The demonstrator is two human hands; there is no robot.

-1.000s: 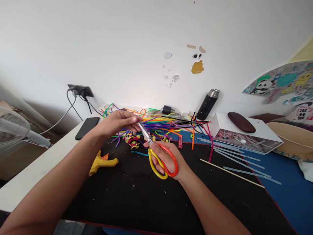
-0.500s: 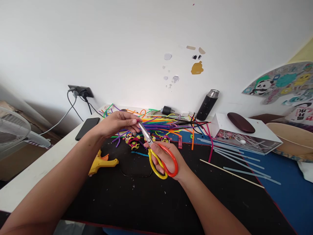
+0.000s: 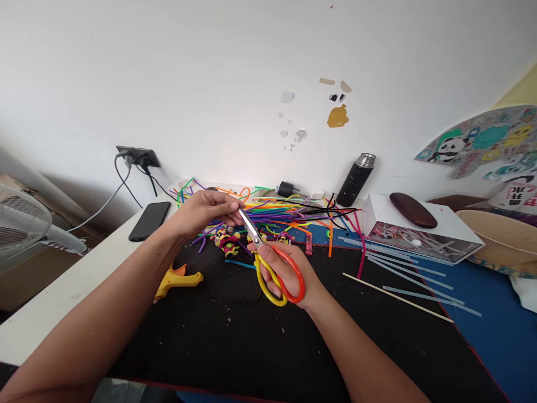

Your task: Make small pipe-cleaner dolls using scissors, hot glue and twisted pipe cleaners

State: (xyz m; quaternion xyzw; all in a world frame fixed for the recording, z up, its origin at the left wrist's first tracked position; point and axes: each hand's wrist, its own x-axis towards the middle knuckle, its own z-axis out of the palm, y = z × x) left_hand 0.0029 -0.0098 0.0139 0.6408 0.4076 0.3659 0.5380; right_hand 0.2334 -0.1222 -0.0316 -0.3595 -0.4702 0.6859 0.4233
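My right hand point(image 3: 289, 273) holds a pair of scissors point(image 3: 252, 230) with one red and one yellow handle loop, blades pointing up and left. The blades look closed or nearly so. At their tips, my left hand point(image 3: 210, 212) pinches with thumb and fingers; whatever is between them is too small to make out. Just below that hand a small pink and yellow figure point(image 3: 227, 242) lies on the black mat point(image 3: 201, 347). A second similar figure point(image 3: 284, 238) lies behind the right hand. Beside the scissors' yellow handle is a short blue pipe cleaner point(image 3: 240, 263).
Many coloured pipe cleaners point(image 3: 272, 212) spread along the wall. A yellow glue gun point(image 3: 180, 281) lies under my left forearm, near a phone point(image 3: 150, 221). Rightward are glue sticks point(image 3: 415, 274), a wooden stick point(image 3: 394, 296), a white box point(image 3: 444, 229) and a black flask point(image 3: 356, 180).
Both hands and the scissors stay almost in place. The left fingertips have shifted very slightly to the right at the blade tips.
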